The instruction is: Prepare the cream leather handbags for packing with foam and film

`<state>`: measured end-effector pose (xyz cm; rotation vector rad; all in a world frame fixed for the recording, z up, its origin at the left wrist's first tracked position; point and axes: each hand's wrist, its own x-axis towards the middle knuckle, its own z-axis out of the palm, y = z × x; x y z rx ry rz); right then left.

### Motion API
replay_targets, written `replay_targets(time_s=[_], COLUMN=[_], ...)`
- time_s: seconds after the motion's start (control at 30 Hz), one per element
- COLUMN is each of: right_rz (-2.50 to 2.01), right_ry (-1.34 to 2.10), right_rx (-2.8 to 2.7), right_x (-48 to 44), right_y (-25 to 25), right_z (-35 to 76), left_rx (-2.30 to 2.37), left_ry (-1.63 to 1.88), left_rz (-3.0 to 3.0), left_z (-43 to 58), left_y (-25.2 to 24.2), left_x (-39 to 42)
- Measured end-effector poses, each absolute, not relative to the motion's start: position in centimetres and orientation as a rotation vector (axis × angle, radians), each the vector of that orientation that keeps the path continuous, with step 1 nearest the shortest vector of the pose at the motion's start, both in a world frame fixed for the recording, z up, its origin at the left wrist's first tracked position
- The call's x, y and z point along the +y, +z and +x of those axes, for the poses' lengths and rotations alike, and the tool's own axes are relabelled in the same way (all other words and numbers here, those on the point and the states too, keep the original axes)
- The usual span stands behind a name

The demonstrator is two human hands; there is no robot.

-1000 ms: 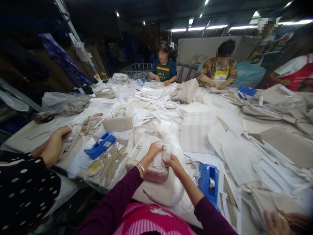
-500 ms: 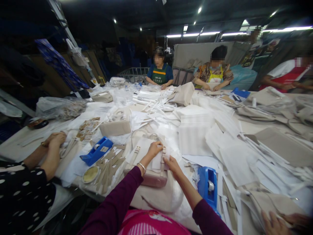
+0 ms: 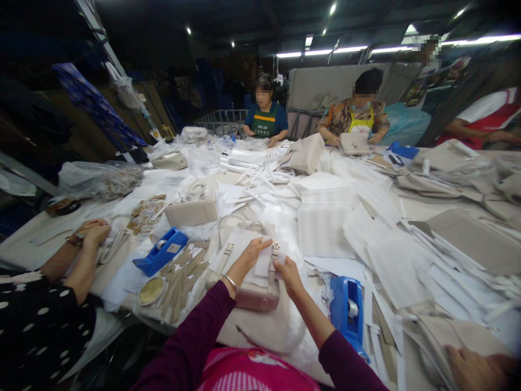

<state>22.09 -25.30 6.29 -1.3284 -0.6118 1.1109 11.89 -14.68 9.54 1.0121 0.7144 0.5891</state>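
A beige handbag (image 3: pixel 256 297) lies low centre in the frame; the right hand (image 3: pixel 290 275) pinches its strap (image 3: pixel 274 256); the left hand's (image 3: pixel 248 257) fingertips, grip unclear, reach just left of the buckle (image 3: pixel 275 246).

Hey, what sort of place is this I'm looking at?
Probably a handbag workshop or factory, perhaps its finishing or packing area: beige handbags lie on a big shared table, blue tape dispensers sit among white sheets, and people in aprons work around it.
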Motion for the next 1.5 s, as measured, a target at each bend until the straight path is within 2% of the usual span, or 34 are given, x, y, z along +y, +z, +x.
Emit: replay_targets(time_s=[0.57,0.87,1.13,1.37,1.5], right_rz=[-1.712,-1.215,-1.287,-1.309,-1.338], right_ry=[0.768,1.287,1.375,1.414,1.355], right_rx=[-0.883,-0.549,-0.588,-0.641,-0.638], right_x=[-25.8,-25.6,-23.0,-21.6,-21.6], right_y=[6.4,7.9,8.0,7.8,7.9], right_z=[22.8,25.5,26.1,26.4,26.0], left_rx=[0.911,0.89,0.882,0.773,0.719], left_ry=[0.643,0.618,0.661,0.615,0.551], left_rz=[0.979,0.941,1.023,1.226,1.11], left_z=[13.0,12.7,12.7,12.9,12.1], left_y=[9.3,8.9,7.9,9.8,10.4], left_x=[-17.8,-17.7,-17.1,-17.4,-18.4])
